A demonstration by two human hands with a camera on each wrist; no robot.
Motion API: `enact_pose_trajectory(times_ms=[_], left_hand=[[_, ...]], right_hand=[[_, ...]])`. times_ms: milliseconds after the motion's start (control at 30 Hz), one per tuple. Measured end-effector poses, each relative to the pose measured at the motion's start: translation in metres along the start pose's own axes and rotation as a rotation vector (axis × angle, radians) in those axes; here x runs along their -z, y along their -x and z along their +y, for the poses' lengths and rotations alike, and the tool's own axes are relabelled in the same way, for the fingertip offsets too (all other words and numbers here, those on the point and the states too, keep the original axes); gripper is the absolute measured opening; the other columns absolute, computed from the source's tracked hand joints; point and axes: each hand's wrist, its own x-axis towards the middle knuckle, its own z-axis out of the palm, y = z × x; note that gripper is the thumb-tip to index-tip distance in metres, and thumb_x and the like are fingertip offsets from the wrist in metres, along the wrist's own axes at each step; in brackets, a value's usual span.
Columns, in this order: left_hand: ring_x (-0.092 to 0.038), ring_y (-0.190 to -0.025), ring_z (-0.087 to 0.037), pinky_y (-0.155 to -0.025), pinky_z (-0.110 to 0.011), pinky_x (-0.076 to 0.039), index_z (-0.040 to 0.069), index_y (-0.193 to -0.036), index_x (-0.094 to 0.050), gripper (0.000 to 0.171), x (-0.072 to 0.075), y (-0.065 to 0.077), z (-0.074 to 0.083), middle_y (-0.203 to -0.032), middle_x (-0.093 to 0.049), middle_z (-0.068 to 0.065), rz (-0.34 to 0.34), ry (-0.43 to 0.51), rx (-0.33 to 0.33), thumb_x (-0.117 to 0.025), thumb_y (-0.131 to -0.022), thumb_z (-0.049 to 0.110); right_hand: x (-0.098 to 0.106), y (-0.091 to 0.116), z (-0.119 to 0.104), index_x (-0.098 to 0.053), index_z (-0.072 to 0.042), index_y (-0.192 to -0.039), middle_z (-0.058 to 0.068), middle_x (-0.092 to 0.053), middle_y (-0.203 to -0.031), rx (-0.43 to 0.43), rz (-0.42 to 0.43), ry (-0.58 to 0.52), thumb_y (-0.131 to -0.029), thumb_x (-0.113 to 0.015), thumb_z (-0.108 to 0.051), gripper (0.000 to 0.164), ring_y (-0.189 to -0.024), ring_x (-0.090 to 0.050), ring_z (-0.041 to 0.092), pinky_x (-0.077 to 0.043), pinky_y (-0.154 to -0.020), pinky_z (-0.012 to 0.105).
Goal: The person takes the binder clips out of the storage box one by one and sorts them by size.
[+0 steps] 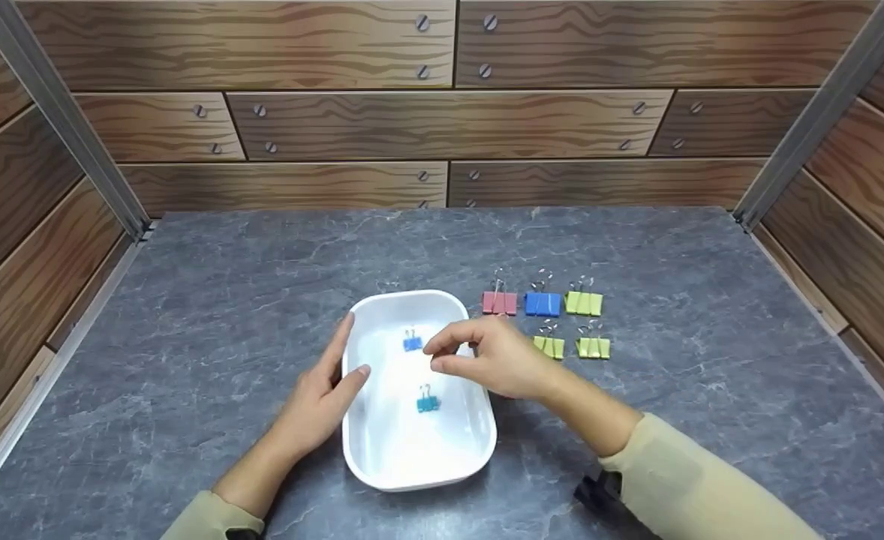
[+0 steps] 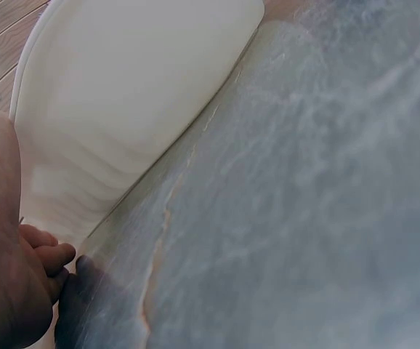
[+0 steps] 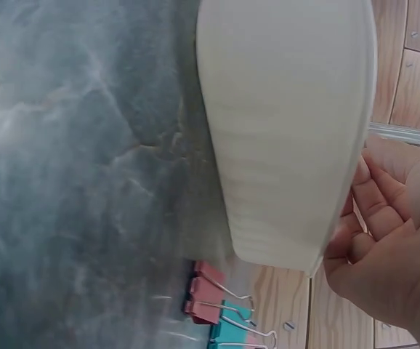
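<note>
A white tray (image 1: 419, 465) stands on the table, with a small blue binder clip (image 1: 412, 343) and a small teal binder clip (image 1: 428, 403) inside. My left hand (image 1: 320, 401) grips the tray's left wall, thumb over the rim and fingers along the outside. Over the right rim reaches my right hand (image 1: 498, 356), its bent index finger and thumb slightly apart beside the blue clip. I see nothing between those fingertips. In the right wrist view, that hand's fingers are partly hidden by the tray wall.
Right of the tray stand larger binder clips: a red one (image 1: 499, 303), a blue one (image 1: 543, 304) and several yellow ones (image 1: 584, 304). The right wrist view also shows a teal clip (image 3: 228, 331) beside a red clip (image 3: 206, 291). Wood-patterned walls (image 1: 442, 124) enclose the grey table (image 1: 224, 300).
</note>
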Motion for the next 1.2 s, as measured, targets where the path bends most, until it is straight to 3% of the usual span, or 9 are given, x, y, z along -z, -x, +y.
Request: enact_pose_trajectory(times_ms=[133, 300, 600, 867, 1200], left_hand=[[-0.039, -0.152, -0.03, -0.114, -0.052, -0.045, 0.032, -0.172, -0.02, 0.074, 0.0, -0.001, 0.0, -0.172, -0.03, -0.008, -0.001, -0.007, -0.001, -0.059, -0.11, 0.031], [-0.036, -0.154, -0.03, -0.117, -0.052, -0.04, 0.03, -0.172, -0.02, 0.073, 0.0, 0.0, 0.002, -0.173, -0.028, -0.007, 0.003, -0.013, -0.012, -0.059, -0.11, 0.031], [-0.032, -0.155, -0.028, -0.121, -0.051, -0.034, 0.031, -0.172, -0.019, 0.073, 0.0, 0.0, 0.001, -0.174, -0.024, -0.005, 0.001, -0.023, -0.014, -0.059, -0.11, 0.03], [-0.034, -0.155, -0.028, -0.121, -0.05, -0.035, 0.03, -0.172, -0.019, 0.073, 0.0, 0.0, 0.0, -0.173, -0.026, -0.006, -0.004, -0.018, -0.014, -0.059, -0.11, 0.03], [-0.041, -0.151, -0.029, -0.113, -0.049, -0.047, 0.032, -0.172, -0.021, 0.073, 0.001, 0.002, 0.002, -0.171, -0.031, -0.01, -0.003, 0.011, -0.008, -0.06, -0.11, 0.03]], right_hand=[[-0.006, 0.001, 0.003, -0.083, -0.009, -0.109, -0.008, -0.076, -0.096, 0.011, -0.016, 0.035, -0.097, -0.079, -0.014, 0.014, -0.093, -0.068, 0.012, -0.057, -0.087, 0.042], [-0.011, 0.001, 0.003, -0.083, -0.01, -0.11, -0.012, -0.076, -0.096, 0.023, -0.03, 0.131, -0.096, -0.079, -0.015, 0.015, -0.092, -0.066, 0.015, -0.055, -0.086, 0.051], [-0.021, 0.003, 0.005, -0.085, -0.014, -0.108, -0.009, -0.078, -0.095, 0.095, 0.008, 0.326, -0.093, -0.082, -0.019, 0.017, -0.095, -0.065, 0.023, -0.038, -0.092, 0.044], [-0.029, 0.003, 0.003, -0.085, -0.015, -0.108, -0.007, -0.078, -0.094, 0.092, 0.005, 0.4, -0.091, -0.083, -0.019, 0.018, -0.095, -0.061, 0.017, -0.035, -0.092, 0.046], [-0.032, 0.003, 0.001, -0.086, -0.016, -0.105, -0.008, -0.078, -0.094, 0.106, 0.009, 0.474, -0.088, -0.085, -0.019, 0.018, -0.095, -0.06, 0.017, -0.034, -0.093, 0.047]])
